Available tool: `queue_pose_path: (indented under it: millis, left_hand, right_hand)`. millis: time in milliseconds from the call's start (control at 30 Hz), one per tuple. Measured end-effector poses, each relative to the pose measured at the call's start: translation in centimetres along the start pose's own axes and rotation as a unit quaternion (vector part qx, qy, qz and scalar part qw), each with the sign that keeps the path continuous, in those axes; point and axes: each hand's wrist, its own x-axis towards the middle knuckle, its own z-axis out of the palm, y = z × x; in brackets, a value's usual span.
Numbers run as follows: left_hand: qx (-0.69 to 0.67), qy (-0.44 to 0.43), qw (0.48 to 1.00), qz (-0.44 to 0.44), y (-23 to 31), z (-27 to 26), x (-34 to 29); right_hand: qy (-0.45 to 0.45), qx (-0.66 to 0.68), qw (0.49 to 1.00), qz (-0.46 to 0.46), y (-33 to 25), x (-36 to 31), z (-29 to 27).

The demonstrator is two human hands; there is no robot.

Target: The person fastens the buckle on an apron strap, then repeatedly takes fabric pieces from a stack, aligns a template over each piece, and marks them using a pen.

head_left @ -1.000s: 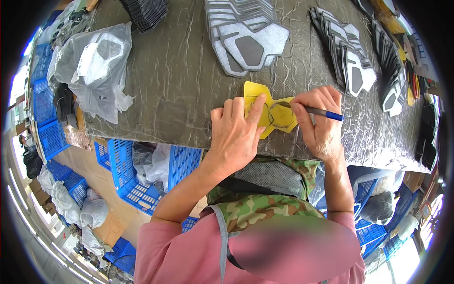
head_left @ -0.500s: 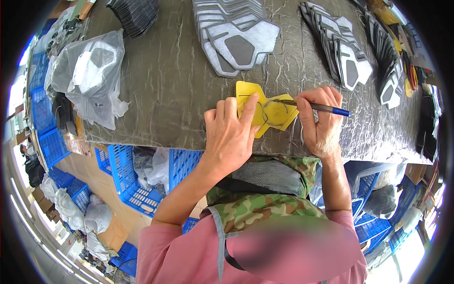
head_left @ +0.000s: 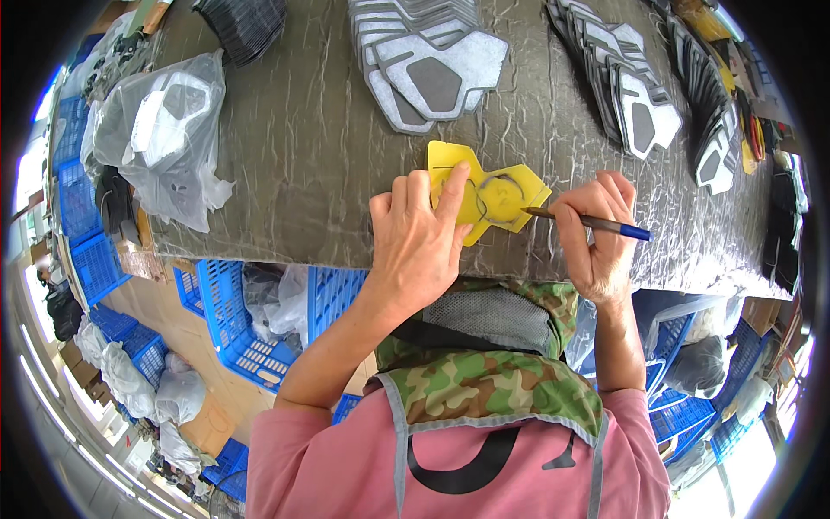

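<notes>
Two hands work at the near edge of the desk. Your left hand lies flat, fingers spread, pressing down the yellow template. Your right hand pinches a blue pen, tip touching the template's right edge. Farther off lie grey cut pieces and a plastic bag.
</notes>
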Motion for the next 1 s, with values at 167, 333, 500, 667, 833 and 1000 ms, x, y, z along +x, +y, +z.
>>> queue_pose_path:
  millis: [167,333,500,667,833,1000]
  left_hand:
    - [0.007,0.004,1.0,0.005,0.0,0.1,0.1]
    - [0.008,0.003,1.0,0.004,0.0,0.1,0.1]
    - [0.005,0.005,1.0,0.006,0.0,0.2,0.0]
    - [0.006,-0.001,1.0,0.003,0.0,0.2,-0.1]
    - [-0.102,0.073,0.992,0.014,-1.3,0.6,-0.3]
    - [-0.563,0.219,0.79,-0.103,-2.5,0.1,-0.8]
  right_hand:
    - [-0.016,0.047,0.999,-0.006,-1.4,-0.2,0.3]
    - [-0.021,0.055,0.998,-0.012,-1.5,-0.5,1.4]
    - [-0.028,0.044,0.999,-0.012,-1.5,-0.6,0.9]
    - [-0.045,0.007,0.999,0.016,-1.7,-0.7,0.2]
    - [0.077,0.28,0.947,0.141,-0.7,-1.1,0.6]
    - [-0.004,0.121,0.961,0.247,-0.5,-0.1,0.7]
